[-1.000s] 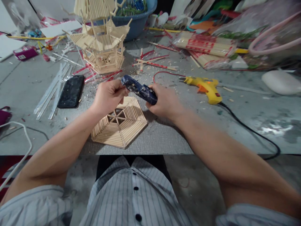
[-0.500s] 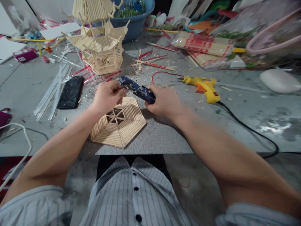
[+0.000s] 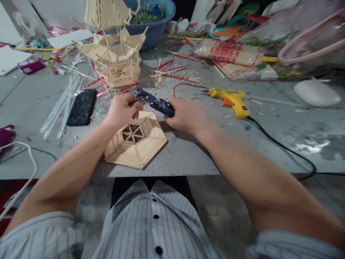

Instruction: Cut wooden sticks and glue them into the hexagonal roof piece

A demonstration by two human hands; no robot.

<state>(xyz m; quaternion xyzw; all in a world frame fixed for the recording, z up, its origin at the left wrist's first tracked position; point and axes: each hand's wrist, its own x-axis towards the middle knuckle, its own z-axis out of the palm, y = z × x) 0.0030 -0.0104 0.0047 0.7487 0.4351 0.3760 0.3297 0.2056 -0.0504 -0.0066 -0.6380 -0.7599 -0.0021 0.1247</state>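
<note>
My right hand (image 3: 185,117) grips the handle end of a dark blue glue-stained tool (image 3: 155,102), held level just above the table. My left hand (image 3: 122,109) is closed in a pinch at the tool's front tip; what the fingers hold there is too small to see. Directly below both hands lies a flat hexagonal roof piece (image 3: 136,141) made of wooden sticks, resting on a grey textured mat (image 3: 178,158). Neither hand touches the roof piece.
A tall stick-built pagoda model (image 3: 114,54) stands behind. A black phone (image 3: 81,107) and clear glue sticks (image 3: 61,104) lie left. A yellow glue gun (image 3: 231,101) with a black cord lies right. Packs of chopsticks (image 3: 231,54) and a blue basin (image 3: 153,21) sit at the back.
Both hands with the blue tool have drifted slightly left and away from me; the grips look unchanged. The view has shifted a little.
</note>
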